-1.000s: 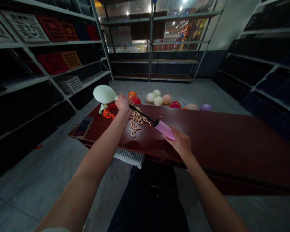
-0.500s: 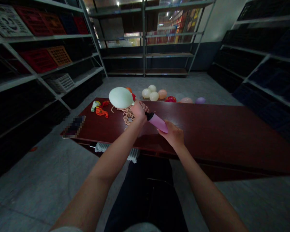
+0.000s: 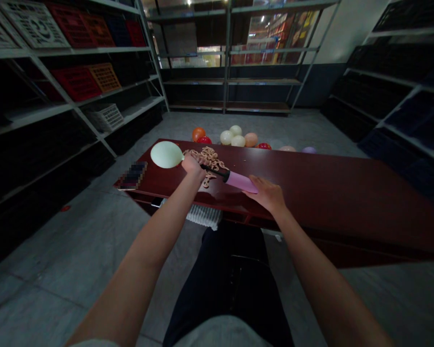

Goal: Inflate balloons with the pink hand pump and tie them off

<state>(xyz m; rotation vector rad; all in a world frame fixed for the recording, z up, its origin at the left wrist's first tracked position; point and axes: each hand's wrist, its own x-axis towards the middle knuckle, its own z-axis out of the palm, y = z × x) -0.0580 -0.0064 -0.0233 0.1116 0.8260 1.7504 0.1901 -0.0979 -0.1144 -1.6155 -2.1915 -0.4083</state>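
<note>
While my right hand is clamping a pink pump, my left hand is gripping its black front end, a pale green balloon sticking out leftward. Both are hanging over the worktop near beige coils; other balloons are lying beyond.

Gripping a pink pump with the right hand; clasping the left end of the pump's black rod at the neck of a pale green balloon with the left hand. Holding all above a dark red table, near a tangle of tan strands. Facing round balloons beyond the far edge, then metal shelving farther off.
</note>
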